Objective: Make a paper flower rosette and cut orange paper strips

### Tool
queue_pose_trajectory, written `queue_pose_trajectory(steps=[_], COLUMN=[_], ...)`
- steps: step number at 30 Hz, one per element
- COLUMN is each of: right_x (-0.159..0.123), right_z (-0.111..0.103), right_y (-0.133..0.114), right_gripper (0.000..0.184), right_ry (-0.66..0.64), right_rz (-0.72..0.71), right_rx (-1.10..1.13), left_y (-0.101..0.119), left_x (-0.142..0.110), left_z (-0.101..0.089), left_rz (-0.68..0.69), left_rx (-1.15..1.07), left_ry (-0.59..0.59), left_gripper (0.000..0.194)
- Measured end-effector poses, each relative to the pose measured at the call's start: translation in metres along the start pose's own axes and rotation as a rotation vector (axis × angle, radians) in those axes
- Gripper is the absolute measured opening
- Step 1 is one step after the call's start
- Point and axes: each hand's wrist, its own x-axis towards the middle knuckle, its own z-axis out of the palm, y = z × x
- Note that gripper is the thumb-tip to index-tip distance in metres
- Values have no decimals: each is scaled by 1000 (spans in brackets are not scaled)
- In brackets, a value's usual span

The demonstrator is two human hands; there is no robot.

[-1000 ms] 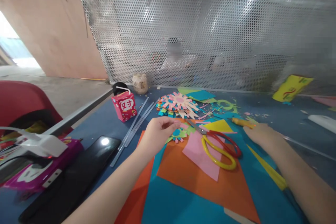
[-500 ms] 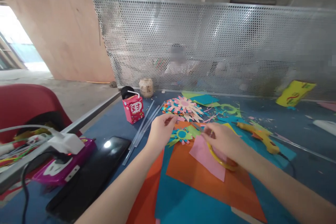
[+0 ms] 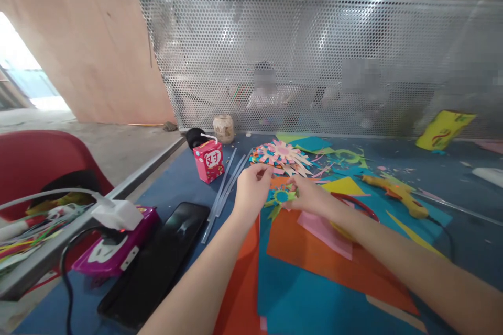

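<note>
My left hand (image 3: 253,188) is closed in a pinch above the paper; whatever sits between its fingertips is too small to make out. My right hand (image 3: 310,196) pinches the right edge of a small paper flower (image 3: 282,196) with a blue centre and green fringe. Beneath my right forearm lie scissors, mostly hidden, with the red handle (image 3: 359,204) showing. Under the forearm, a pink sheet (image 3: 324,233) rests on an orange sheet (image 3: 314,259). A pile of fringed paper rosettes (image 3: 281,154) lies just beyond both hands.
A yellow glue gun (image 3: 396,196) lies at the right, its cord trailing. Left are clear glue sticks (image 3: 223,193), a red drink carton (image 3: 209,161), a black phone (image 3: 157,264) and a purple power strip (image 3: 113,259). A perforated metal screen (image 3: 314,63) stands behind; a person sits beyond it.
My right hand has left the glue gun, moved left over the scissors, and taken hold of the small flower's edge. My left hand stays pinched near the flower. The view has shifted somewhat.
</note>
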Motion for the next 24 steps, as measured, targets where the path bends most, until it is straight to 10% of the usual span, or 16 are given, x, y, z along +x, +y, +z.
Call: queue_pose_trajectory(steps=[7, 12, 24], right_x=[4, 4, -13], right_z=[-1, -3, -20], right_y=[5, 10, 6], right_gripper=[20, 44, 36], right_ry=[-154, -136, -112], right_rz=[-35, -43, 18], right_rx=[222, 338, 700], left_y=[5, 1, 2], left_x=[0, 2, 3], left_z=[-4, -2, -3], left_rz=[-21, -7, -39], left_rx=[-43, -72, -159], left_ry=[20, 18, 30], left_gripper=[20, 19, 19])
